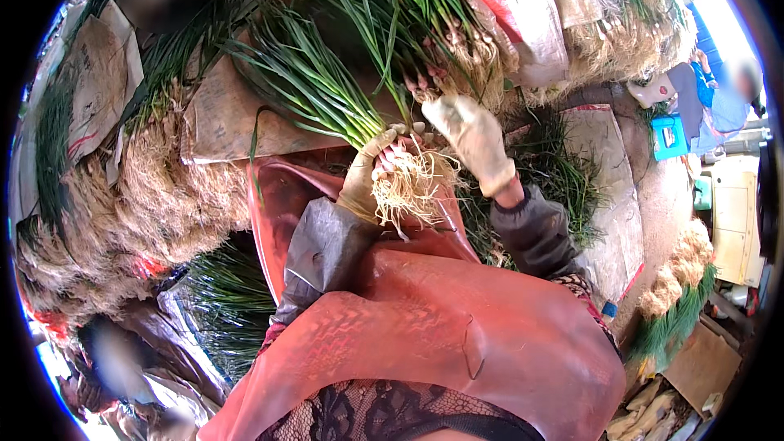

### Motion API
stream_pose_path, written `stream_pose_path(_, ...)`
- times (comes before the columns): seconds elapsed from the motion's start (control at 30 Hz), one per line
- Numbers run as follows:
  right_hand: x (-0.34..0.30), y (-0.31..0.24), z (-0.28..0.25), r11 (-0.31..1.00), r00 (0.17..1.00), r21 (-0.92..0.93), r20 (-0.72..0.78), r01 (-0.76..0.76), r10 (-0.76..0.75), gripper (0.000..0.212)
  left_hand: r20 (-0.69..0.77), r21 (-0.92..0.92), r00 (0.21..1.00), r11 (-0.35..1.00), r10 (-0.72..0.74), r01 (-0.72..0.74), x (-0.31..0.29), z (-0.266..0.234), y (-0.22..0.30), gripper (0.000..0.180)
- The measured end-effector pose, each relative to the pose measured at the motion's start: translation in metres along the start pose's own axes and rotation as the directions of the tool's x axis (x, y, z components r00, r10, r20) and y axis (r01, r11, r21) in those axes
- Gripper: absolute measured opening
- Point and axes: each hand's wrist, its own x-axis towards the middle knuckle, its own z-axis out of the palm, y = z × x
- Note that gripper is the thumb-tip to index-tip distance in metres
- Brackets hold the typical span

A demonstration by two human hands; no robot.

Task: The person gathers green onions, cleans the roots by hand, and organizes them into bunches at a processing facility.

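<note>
My left hand, in a dirty glove, grips a bunch of green onions just above its pale roots. The green leaves fan up and to the left. My right hand, also gloved, reaches up from the roots to a second bunch of green onions whose reddish stalk ends sit at its fingertips. Whether it grips those stalks is unclear. A red-brown apron covers my lap below both hands.
Piles of bundled onions with straw-coloured roots lie at left and at top right. Cardboard sheets and white sacks lie among them. A person in blue sits at far right near a blue box.
</note>
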Motion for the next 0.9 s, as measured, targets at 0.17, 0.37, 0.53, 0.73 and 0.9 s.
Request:
stream_pose_path(0.17,0.038,-0.007,0.026,0.761,0.736,0.394,0.658,-0.515,0.157,0.028,0.033,-0.008,0.999,1.0,0.018,-0.018,-0.011,-0.005,0.01,0.02)
stream_pose_path(0.37,0.028,-0.003,0.061,0.889,0.914,-0.215,0.057,0.404,-0.402,0.025,-0.073,0.01,0.997,0.999,-0.036,0.037,-0.009,-0.041,0.023,0.021)
stream_pose_path(0.53,0.031,0.022,0.036,0.644,0.857,-0.765,0.348,0.024,0.381,0.041,0.36,-0.223,0.926,0.974,0.114,-0.034,-0.027,-0.017,0.017,0.016)
stream_pose_path(0.73,0.086,0.023,0.024,0.453,0.959,-0.881,0.004,0.138,-0.285,0.035,0.209,-0.075,0.978,0.997,0.028,-0.012,-0.026,-0.044,0.012,0.046)
stream_pose_path(0.9,0.112,0.016,0.019,0.827,0.999,-0.562,0.048,0.032,-0.006,0.02,0.017,0.005,1.0,1.0,-0.005,0.005,-0.025,-0.029,0.026,0.043)
